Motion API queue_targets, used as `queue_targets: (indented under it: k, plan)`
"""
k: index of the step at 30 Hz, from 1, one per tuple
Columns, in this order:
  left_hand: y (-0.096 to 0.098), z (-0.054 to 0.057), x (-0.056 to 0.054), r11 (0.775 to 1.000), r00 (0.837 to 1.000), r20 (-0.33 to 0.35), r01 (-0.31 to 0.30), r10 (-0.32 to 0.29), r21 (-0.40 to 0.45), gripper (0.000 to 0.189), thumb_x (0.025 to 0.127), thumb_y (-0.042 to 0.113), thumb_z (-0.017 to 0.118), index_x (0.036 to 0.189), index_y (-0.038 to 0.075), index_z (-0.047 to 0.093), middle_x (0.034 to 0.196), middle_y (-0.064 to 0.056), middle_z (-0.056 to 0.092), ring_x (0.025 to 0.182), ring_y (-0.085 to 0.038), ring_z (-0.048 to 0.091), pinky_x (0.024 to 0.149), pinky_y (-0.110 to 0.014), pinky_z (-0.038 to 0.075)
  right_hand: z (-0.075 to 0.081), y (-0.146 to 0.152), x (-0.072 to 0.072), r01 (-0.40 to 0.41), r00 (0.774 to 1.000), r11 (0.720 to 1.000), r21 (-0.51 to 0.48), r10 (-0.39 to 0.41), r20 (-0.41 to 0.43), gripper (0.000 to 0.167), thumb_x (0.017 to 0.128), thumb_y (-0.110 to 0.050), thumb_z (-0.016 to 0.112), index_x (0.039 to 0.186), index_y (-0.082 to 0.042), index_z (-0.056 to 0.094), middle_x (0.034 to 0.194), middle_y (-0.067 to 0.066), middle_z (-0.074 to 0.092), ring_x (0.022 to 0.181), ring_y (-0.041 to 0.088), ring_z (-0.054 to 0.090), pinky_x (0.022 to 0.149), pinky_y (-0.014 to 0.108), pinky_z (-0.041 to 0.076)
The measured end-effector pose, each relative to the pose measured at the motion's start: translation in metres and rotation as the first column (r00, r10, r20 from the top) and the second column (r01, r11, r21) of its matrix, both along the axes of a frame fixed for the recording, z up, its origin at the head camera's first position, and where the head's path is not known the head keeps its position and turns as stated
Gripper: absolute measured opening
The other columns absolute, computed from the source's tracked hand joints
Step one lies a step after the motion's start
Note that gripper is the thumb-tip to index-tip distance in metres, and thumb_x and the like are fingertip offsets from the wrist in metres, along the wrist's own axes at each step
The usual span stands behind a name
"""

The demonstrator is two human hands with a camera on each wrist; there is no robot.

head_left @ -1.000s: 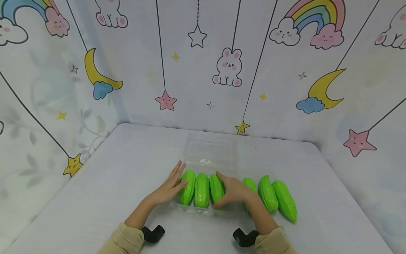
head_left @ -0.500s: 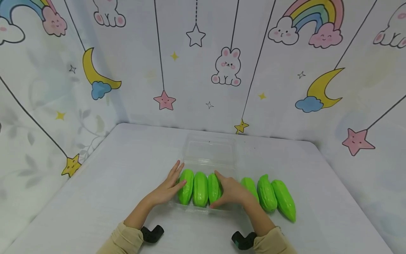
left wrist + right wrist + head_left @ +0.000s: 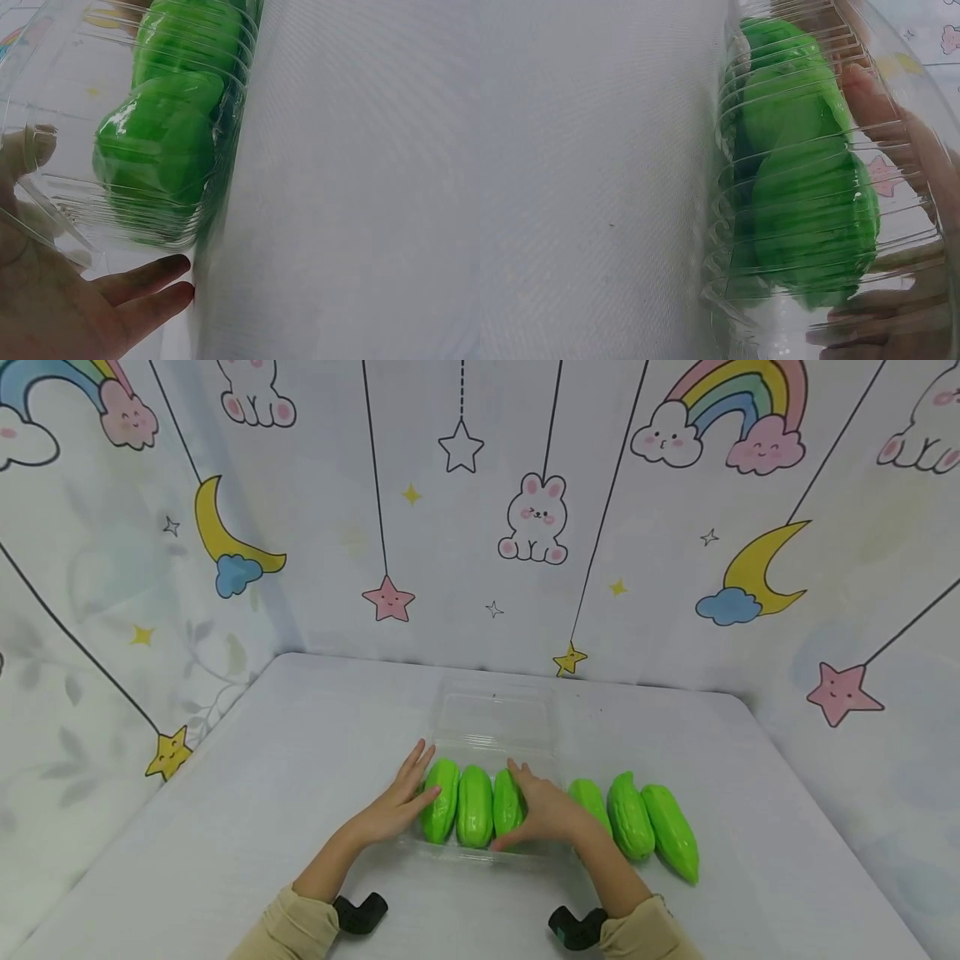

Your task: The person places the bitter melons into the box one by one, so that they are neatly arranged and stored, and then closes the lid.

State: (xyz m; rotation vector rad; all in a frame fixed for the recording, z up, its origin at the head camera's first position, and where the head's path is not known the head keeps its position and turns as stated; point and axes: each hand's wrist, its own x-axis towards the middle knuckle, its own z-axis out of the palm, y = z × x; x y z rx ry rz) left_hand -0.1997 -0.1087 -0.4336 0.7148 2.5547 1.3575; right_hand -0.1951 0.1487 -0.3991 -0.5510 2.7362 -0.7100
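Three glossy, ridged green toy vegetables lie side by side in an open clear plastic box [image 3: 465, 854]: the left one [image 3: 441, 800], the middle one [image 3: 476, 807] and the right one [image 3: 508, 799]. My left hand [image 3: 390, 812] rests at the box's left side, its fingers stretched out and its thumb over the left vegetable. In the left wrist view, the fingers [image 3: 150, 296] are straight outside the wall. My right hand [image 3: 551, 810] holds the right vegetable between thumb and fingers at its two ends. Through the wall, the right wrist view shows green vegetables [image 3: 814, 217] lying close together.
The box's clear lid [image 3: 495, 710] lies folded back behind it. Right of the box, three more green toy vegetables lie on the white table: one [image 3: 590, 802] partly behind my right forearm, one [image 3: 630, 818] beside it, one [image 3: 671, 835] outermost. Patterned cloth hangs behind.
My right hand has shifted slightly left with the right vegetable, which now sits closer to the middle one. Its fingers spread a little more. My left hand has barely moved.
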Motion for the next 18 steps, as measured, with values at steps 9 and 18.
queue_targets:
  k: [9, 18]
  plan:
    - [0.001, 0.000, 0.001, 1.000, 1.000, 0.002, -0.006, 0.006, 0.000, 0.066, 0.099, 0.031, 0.039, 0.148, 0.009, 0.000, 0.151, -0.012, -0.014, 0.137, -0.033, -0.007, 0.103, -0.060, 0.012, 0.007, 0.006, 0.002, -0.076, 0.996, 0.994, -0.073, 0.072, -0.057, 0.122, 0.055, -0.050, 0.083, 0.146, -0.004, 0.015, 0.145, 0.021, 0.024, 0.131, 0.036, 0.027, 0.101, 0.049, 0.030]
    - [0.002, -0.002, 0.001, 1.000, 1.000, 0.003, -0.010, 0.010, 0.000, 0.065, 0.099, 0.032, 0.038, 0.148, 0.012, 0.001, 0.151, -0.007, -0.015, 0.137, -0.033, -0.008, 0.103, -0.060, 0.012, 0.012, 0.018, 0.004, -0.080, 0.988, 0.984, -0.157, 0.058, -0.143, 0.120, 0.051, -0.051, 0.085, 0.147, -0.017, 0.022, 0.145, 0.009, 0.031, 0.130, 0.031, 0.031, 0.099, 0.050, 0.032]
